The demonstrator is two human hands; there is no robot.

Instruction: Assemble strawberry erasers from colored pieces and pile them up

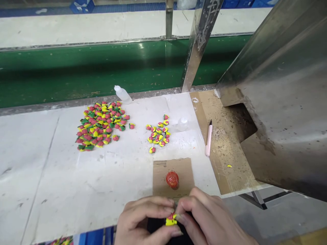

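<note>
The white bench (43, 177) stretches ahead with heaps of strawberry-shaped pieces (98, 126) and a red cap (172, 179) on a cardboard square (185, 173). At its near edge, my left hand (141, 217) and right hand (204, 217) pinch narrowly on one red-and-yellow strawberry piece (171, 220); a close, steady grip should stop it slipping.

From my remote seat, looking through this head camera, I can't make out one clear word, number or brand. The brown cardboard sheet (224, 160) carries a small round printed mark near its top corner, too tiny for me to read. The cardboard square (184, 177) has a few dark printed lines by its top edge, also unreadable. Pale scratches on the steel post (198, 56) look like scrawl, but I can't read them.
</note>
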